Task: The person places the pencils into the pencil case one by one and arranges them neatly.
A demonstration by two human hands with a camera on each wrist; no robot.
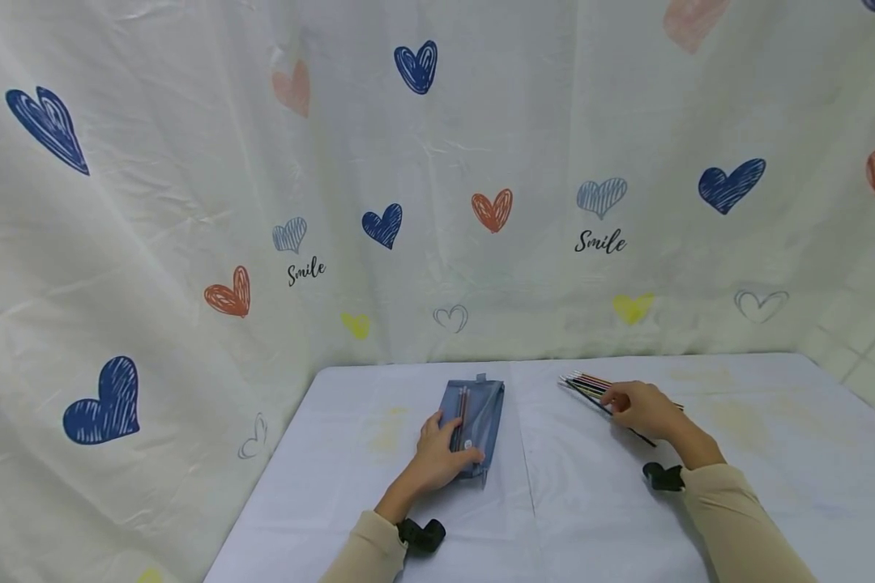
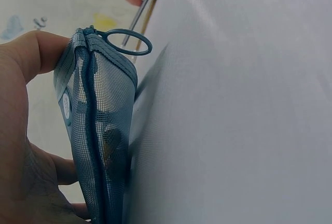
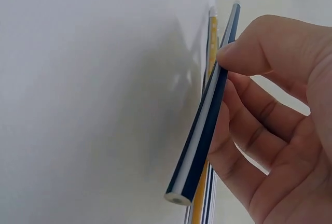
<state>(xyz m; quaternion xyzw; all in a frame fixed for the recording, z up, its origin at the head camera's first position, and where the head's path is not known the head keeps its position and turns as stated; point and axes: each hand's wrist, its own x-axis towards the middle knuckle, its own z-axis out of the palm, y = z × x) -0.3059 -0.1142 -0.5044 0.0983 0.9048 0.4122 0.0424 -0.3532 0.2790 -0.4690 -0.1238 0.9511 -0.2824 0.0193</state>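
Note:
A blue mesh pencil case with a zipper lies on the table, and slim brownish pencils show on its upper face. My left hand holds this case, thumb at the near end and fingers along the left side. In the left wrist view the zipper's ring pull sticks out past the thumb. Between thumb and fingers, my right hand pinches a dark blue and white striped pencil, tilted over a bundle of pencils. Yellow and striped ones show behind it in the right wrist view.
A white cloth covers the table. Behind it hangs a pale curtain printed with hearts and "Smile". Each wrist carries a small black camera, one by the left sleeve and one by the right sleeve.

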